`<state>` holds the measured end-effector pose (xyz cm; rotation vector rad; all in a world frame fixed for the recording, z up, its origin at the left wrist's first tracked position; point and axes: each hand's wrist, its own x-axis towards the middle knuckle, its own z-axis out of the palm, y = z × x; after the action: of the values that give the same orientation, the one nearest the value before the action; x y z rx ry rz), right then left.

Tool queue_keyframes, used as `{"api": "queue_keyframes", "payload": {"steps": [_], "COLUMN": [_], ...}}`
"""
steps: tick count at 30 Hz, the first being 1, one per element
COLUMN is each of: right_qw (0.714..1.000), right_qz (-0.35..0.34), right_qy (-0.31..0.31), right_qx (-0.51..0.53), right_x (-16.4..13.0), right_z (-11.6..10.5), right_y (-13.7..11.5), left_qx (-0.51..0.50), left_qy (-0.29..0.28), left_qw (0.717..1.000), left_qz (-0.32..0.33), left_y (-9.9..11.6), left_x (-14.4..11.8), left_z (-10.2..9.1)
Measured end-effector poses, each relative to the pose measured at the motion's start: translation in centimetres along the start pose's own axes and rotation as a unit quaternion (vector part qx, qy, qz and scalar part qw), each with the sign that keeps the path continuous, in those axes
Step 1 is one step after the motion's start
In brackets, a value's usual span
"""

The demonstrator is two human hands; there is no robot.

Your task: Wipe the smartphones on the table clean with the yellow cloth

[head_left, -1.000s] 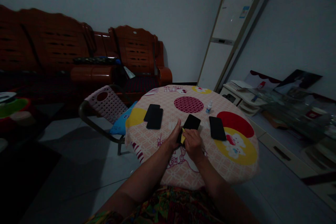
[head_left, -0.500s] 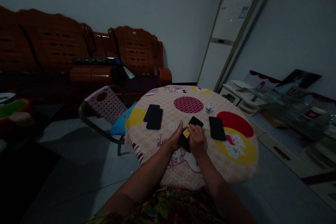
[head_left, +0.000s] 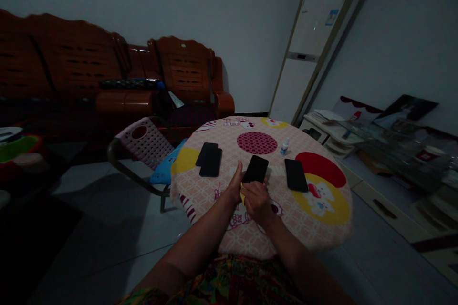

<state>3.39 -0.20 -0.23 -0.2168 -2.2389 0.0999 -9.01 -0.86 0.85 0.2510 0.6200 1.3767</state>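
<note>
A black phone [head_left: 256,168] is held over the near middle of the round table, its dark screen facing up. My left hand [head_left: 235,187] grips it from the left and below, thumb raised beside its edge. In my right hand [head_left: 256,199] a yellow cloth [head_left: 242,193] is pinched, pressed at the phone's lower left end. The fingers of my right hand cover the lower part of the phone and most of the cloth.
Two dark phones [head_left: 211,161] overlap at the table's left; another dark phone [head_left: 296,175] lies at right. A small bottle [head_left: 285,147] stands behind. A patterned cloth [head_left: 229,152] covers the table. A chair [head_left: 146,140] is at left, a glass-topped cabinet [head_left: 393,143] at right.
My right hand has slid the yellow cloth down and left, from the phone's middle to its lower end. The phone has turned slightly and shows more of its screen.
</note>
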Motion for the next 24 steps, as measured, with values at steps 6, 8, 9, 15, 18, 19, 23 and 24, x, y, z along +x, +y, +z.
{"api": "queue_keyframes", "payload": {"steps": [6, 8, 9, 15, 18, 19, 23, 24], "right_qw": [0.999, 0.998, 0.997, 0.995, 0.993, 0.992, 0.988, 0.987], "right_qz": [0.017, 0.027, 0.032, 0.049, 0.061, 0.065, 0.082, 0.088], "right_qy": [0.027, 0.051, 0.061, 0.078, 0.089, 0.094, 0.112, 0.116], "right_qx": [-0.019, -0.026, -0.03, -0.039, -0.05, -0.055, -0.07, -0.071], "right_x": [-0.3, -0.4, -0.4, -0.6, -0.6, -0.6, -0.7, -0.7], "right_z": [-0.7, -1.0, -1.0, -1.0, -1.0, -1.1, -1.2, -1.3], "right_y": [1.2, 1.6, 1.8, 2.6, 3.1, 3.3, 4.2, 4.4], "left_qx": [-0.06, -0.067, -0.068, -0.05, -0.032, -0.026, -0.013, -0.012], "left_qy": [-0.007, -0.007, -0.006, 0.02, 0.053, 0.059, 0.046, 0.042], "left_qw": [0.997, 0.997, 0.997, 0.998, 0.998, 0.998, 0.998, 0.999], "left_qz": [0.039, 0.044, 0.045, 0.009, -0.01, -0.017, -0.032, -0.032], "left_y": [0.5, 0.7, 0.7, 0.3, 0.1, 0.0, -0.3, -0.3], "left_x": [-0.2, -0.2, -0.1, 0.3, 0.3, 0.2, -0.2, -0.2], "left_z": [0.1, 0.1, 0.1, 0.0, -0.1, -0.1, 0.2, 0.2]}}
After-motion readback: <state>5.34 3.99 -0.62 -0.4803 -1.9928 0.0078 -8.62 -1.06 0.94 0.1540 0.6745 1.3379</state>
